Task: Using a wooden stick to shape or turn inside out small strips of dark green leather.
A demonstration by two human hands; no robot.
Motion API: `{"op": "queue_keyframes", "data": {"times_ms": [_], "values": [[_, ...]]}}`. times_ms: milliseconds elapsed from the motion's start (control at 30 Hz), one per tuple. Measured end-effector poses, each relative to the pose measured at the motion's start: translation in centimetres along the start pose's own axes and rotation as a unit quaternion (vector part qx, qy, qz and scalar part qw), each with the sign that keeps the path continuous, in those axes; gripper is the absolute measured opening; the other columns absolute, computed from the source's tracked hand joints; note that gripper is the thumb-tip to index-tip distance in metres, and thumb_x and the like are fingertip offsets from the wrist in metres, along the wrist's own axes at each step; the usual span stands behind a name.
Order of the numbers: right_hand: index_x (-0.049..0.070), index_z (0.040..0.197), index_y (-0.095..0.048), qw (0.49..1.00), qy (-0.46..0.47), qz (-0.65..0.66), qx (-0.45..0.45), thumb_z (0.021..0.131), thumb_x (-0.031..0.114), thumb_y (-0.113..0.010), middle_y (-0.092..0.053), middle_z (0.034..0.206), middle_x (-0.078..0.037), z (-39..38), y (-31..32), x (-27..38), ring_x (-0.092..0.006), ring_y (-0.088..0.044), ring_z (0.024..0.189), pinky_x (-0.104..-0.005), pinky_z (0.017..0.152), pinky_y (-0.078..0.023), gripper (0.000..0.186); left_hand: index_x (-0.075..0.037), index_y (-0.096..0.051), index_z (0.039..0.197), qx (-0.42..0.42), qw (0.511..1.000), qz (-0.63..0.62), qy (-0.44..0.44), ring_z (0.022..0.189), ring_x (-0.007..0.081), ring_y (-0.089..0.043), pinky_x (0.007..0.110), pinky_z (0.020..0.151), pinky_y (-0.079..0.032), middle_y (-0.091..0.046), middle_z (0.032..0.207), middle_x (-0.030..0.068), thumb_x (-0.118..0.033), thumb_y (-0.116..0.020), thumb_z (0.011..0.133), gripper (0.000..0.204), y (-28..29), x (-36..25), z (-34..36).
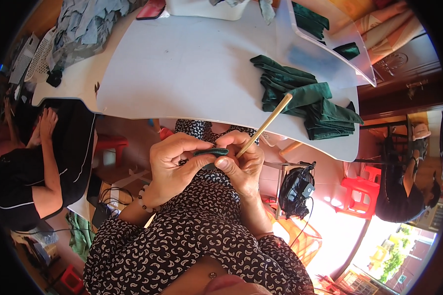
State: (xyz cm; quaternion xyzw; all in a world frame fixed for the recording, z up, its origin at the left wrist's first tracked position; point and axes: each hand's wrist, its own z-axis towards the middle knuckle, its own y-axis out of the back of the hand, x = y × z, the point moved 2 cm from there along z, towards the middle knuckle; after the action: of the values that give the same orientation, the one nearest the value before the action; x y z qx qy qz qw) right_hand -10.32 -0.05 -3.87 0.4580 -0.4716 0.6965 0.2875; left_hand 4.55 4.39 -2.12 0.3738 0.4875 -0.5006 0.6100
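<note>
Close in front of my body, both hands meet over a small folded piece of dark green velvety cloth (214, 152). My left hand (171, 158) pinches one end of it between thumb and fingers. My right hand (246, 164) grips the other end, thumb and forefinger closed on the cloth. A slim yellowish stick (268, 120), much like a chopstick, is also tucked in my right hand and slants up to the right over the table edge. Several dark green velvety strips (290, 81) lie piled on the right of the table.
The white table (182, 64) curves beyond my hands. A clear plastic bin (330, 59) with green pieces stands far right, a white tub (206, 11) at the back. Grey cloth scraps (86, 27) heap far left. People sit on both sides; a red stool (359, 194) is right.
</note>
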Motion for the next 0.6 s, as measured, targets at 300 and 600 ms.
{"op": "queue_keyframes", "data": {"times_ms": [300,600], "values": [[0.001,0.088,-0.061,0.998,0.043,-0.006,-0.051,0.087,0.005,-0.068,-0.051,0.073,0.006,-0.7,1.8,1.2,0.0003,-0.035,0.058,-0.0166,0.05,-0.025,0.008,0.003,-0.068,0.091,0.053,0.998,0.016,0.018,0.079,0.0101,-0.062,0.02,0.067,-0.05,-0.064,0.091,0.008,0.001,-0.076,0.076,0.017,-2.7,-0.5,0.9],[0.001,0.093,-0.055,0.987,0.051,-0.036,-0.151,0.089,0.006,-0.065,-0.049,0.067,0.008,-0.8,2.8,4.2,0.0024,-0.034,0.057,-0.0149,0.049,-0.024,0.012,0.0,-0.057,0.113,0.14,0.958,-0.207,0.139,0.092,0.0097,-0.058,0.022,0.08,-0.047,-0.061,0.099,0.0032,-0.015,-0.068,0.089,0.03,-7.2,3.3,0.3]]}}
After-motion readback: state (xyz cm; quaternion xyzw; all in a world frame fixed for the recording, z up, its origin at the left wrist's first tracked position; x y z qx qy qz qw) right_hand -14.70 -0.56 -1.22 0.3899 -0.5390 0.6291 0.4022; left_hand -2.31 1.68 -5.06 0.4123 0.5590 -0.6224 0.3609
